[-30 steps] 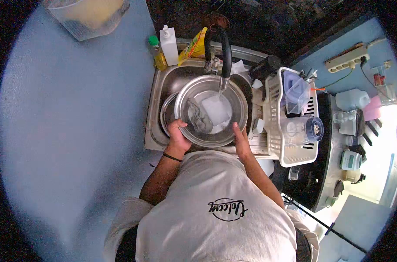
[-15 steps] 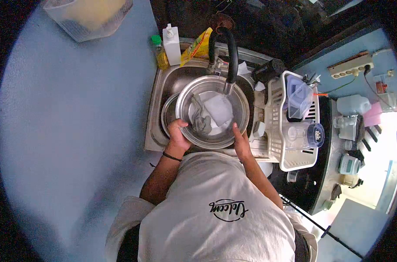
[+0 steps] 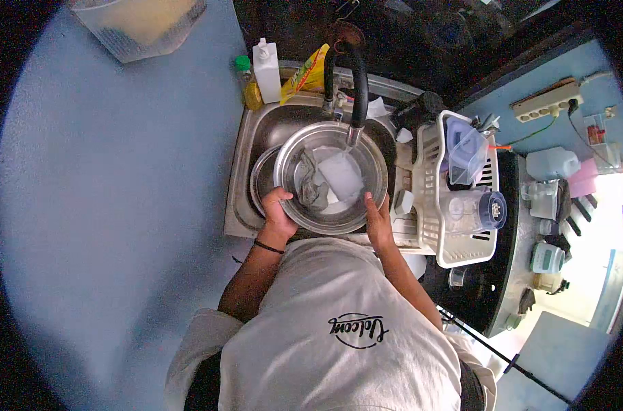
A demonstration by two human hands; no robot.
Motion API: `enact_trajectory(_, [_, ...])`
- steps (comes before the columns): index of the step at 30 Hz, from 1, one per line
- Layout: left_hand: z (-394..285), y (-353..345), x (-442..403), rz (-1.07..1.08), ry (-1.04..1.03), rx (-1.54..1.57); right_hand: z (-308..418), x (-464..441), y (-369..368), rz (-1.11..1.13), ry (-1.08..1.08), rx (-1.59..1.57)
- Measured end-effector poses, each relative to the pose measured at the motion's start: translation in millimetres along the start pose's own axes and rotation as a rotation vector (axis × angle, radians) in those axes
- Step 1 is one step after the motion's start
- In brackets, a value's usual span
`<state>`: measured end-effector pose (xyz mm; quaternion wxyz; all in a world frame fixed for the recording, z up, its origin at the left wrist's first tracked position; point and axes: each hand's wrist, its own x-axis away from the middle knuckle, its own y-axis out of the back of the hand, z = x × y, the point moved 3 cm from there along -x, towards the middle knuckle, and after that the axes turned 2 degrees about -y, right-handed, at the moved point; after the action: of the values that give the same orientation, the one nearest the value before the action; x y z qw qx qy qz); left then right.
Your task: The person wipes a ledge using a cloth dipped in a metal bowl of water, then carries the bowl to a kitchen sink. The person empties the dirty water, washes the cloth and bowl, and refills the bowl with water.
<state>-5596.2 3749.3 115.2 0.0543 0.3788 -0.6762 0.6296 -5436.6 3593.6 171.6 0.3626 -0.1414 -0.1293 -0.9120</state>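
Observation:
A round stainless steel bowl is held over the sink, just under the faucet spout. Inside it lie a grey cloth and a white folded piece, which seem to sit in water. My left hand grips the bowl's near left rim, its thumb over the edge. On the near right side, my right hand holds the rim with its thumb up; its other fingers are hidden beneath. Another metal bowl shows partly, in the sink at the left under the held one.
Behind the sink stand a green-capped bottle, a white pump bottle and a yellow pouch. A black faucet hose arches over. To the right is a white dish rack with plastic containers and a clear jar.
The bowl has shifted very slightly toward my body under the spout, and the cloth and white piece inside it have moved a little. Both hands keep their hold on the rim.

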Motion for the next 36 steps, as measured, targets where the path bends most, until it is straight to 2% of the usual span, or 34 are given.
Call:
enact_trajectory(3, [-1.0,-0.6,-0.3,0.011,-0.006,0.007,2.9,1.3,2.7,-0.003,-0.044,0.050])
enact_trajectory(9, [-3.4,-18.3,13.5,-0.007,-0.047,0.000,-16.2,-4.5,2.7,-0.010,-0.059,-0.070])
enact_trajectory(12, [-2.9,-14.4,13.5,-0.032,-0.050,-0.019,1.1,1.2,-0.5,-0.007,-0.054,-0.051])
enact_trajectory(15, [-0.2,-10.4,11.1,-0.057,-0.062,-0.026,-1.0,-0.6,3.1,0.023,-0.039,0.049])
enact_trajectory(21, [0.5,-0.7,6.9,-0.057,-0.072,-0.008,-1.8,-5.7,4.3,0.031,0.035,0.051])
enact_trajectory(24, [1.0,5.2,2.3,-0.032,-0.066,0.012,-5.5,-11.6,8.1,0.027,0.019,-0.054])
enact_trajectory(27, [1.3,15.9,-3.3,-0.032,-0.073,0.032,-3.6,-16.6,16.0,0.004,-0.087,-0.081])
enact_trajectory(30, [-1.4,12.9,-1.9,-0.017,-0.066,0.045,-20.7,-39.1,33.9,-0.068,0.041,0.082])
enact_trajectory(33, [-3.5,3.1,3.5,-0.013,-0.076,0.067,10.9,-57.9,33.8,-0.058,-0.097,-0.011])
enact_trajectory(34, [-4.8,-3.5,8.0,-0.024,-0.075,0.089,10.3,-74.9,35.9,-0.083,0.017,0.090])
enact_trajectory(36, [-6.7,-3.7,7.3,-0.026,-0.063,0.101,35.2,-96.1,26.2,-0.053,0.001,0.113])
